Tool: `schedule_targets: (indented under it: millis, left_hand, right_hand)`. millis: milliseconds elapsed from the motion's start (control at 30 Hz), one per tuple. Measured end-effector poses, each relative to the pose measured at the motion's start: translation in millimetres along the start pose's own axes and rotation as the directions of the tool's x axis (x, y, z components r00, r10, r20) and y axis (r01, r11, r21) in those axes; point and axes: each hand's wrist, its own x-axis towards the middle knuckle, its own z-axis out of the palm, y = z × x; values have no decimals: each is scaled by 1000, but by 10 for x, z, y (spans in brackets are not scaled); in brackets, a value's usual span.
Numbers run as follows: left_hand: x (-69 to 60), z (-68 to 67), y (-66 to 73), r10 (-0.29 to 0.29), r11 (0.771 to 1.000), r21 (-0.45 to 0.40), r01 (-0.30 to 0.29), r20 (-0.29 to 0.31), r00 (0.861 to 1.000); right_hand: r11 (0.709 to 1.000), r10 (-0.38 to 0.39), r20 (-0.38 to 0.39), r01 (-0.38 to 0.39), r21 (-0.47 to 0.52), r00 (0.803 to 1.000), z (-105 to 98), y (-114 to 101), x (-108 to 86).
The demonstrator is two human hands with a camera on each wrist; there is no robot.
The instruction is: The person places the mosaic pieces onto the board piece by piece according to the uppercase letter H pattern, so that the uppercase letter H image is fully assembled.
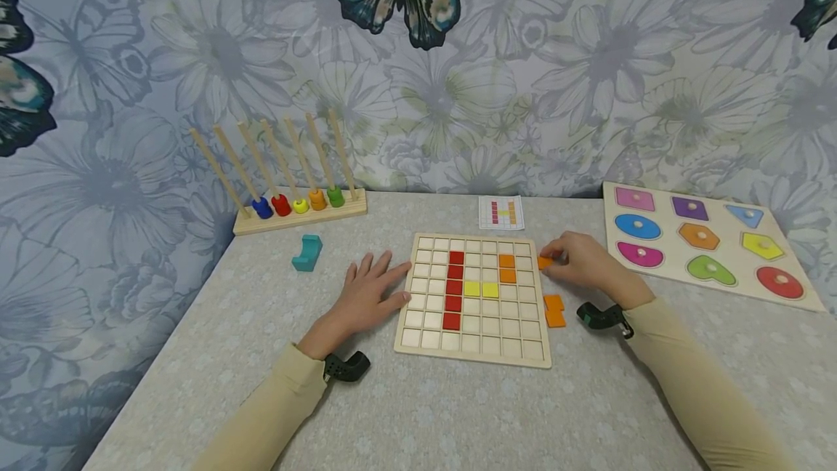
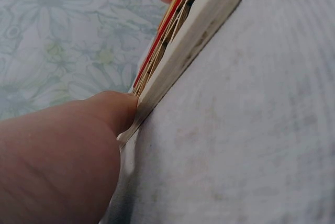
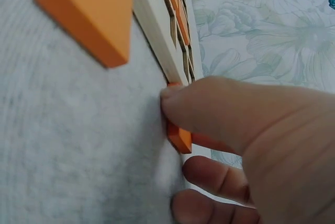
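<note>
A wooden grid board (image 1: pixel 474 346) lies mid-table, with a column of red tiles (image 1: pixel 453 286), two yellow tiles (image 1: pixel 480 289) and two orange tiles (image 1: pixel 506 269) set in its cells. My left hand (image 1: pixel 366 300) lies with spread fingers at the board's left edge; thumb and fingertips touch the rim. Just past the right edge, my right hand (image 1: pixel 578 260) pinches an orange tile (image 3: pixel 179 136) between thumb and finger. Two more orange tiles (image 1: pixel 554 311) lie nearer me beside that edge.
A small pattern card (image 1: pixel 501 212) lies behind the board. At the back left stands a peg stand (image 1: pixel 301 218) with coloured rings, and a teal curved block (image 1: pixel 307 253) lies in front of it. A shape puzzle board (image 1: pixel 706 238) takes up the right side.
</note>
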Motion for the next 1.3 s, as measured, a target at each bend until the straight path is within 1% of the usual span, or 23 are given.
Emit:
schedule_targets:
  millis: [133, 300, 433, 667, 867, 1100, 1300]
  left_hand:
    - [1, -6, 0, 3, 1000, -2, -3, -2, 1000]
    - [6, -5, -2, 7, 1000, 4, -7, -13, 1000]
    - [12, -8, 1, 2, 1000, 4, -2, -9, 1000]
    - [8, -14, 9, -2, 1000, -3, 2, -15, 1000]
    - [13, -15, 3, -8, 1000, -7, 8, -12, 1000]
    - [18, 7, -11, -12, 1000, -7, 12, -9, 1000]
    - [14, 23, -18, -18, 1000, -4, 18, -3, 1000]
  right_hand:
    - [1000, 8, 11, -8, 4, 1000, -12, 2, 9]
    - [999, 49, 33, -50, 15, 998, -30, 0, 30]
    - [998, 66, 39, -66, 9, 997, -33, 6, 32]
    - [998, 69, 25, -69, 3, 997, -51, 15, 20]
    - [996, 82, 38, -82, 24, 996, -76, 16, 1]
    - [997, 67, 56, -68, 19, 996, -88, 9, -15]
    - [998, 57, 60, -59, 38, 997, -92, -37, -42]
